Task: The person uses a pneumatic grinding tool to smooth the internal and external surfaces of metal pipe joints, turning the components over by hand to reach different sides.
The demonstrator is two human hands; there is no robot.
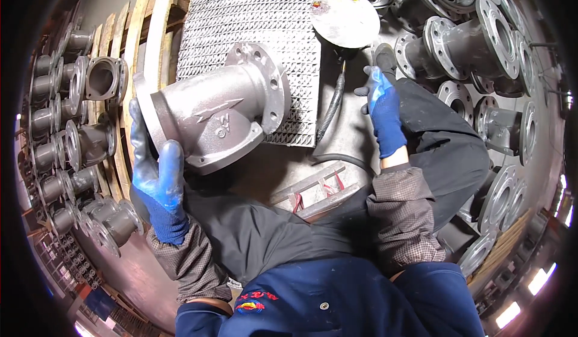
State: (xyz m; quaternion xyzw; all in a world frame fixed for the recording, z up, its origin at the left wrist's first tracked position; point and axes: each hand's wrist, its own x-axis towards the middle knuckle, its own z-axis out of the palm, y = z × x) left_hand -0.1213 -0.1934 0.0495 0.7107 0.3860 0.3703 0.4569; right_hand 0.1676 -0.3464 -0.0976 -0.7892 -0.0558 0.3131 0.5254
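A grey cast-metal valve body (211,108) lies tilted on the ridged metal grating, a round flange at each end and a third opening facing down toward me. An arrow and a letter-like mark are raised on its side. My left hand (158,171), in a blue coated glove, grips the left flange, thumb on the near side and fingers along the outer face. My right hand (380,105), gloved alike, is held apart from the casting, right of the grating. Its fingers are spread and partly bent, with nothing visible in them. Beside it hangs a dark ribbed hose (331,109) with a brass-coloured tip.
A round pale disc (346,19) stands at the grating's (250,9) far right corner. Flanged castings (472,48) crowd the right side, and more (90,141) stand by wooden pallet slats (139,21) on the left. A metal frame (316,189) lies between my legs.
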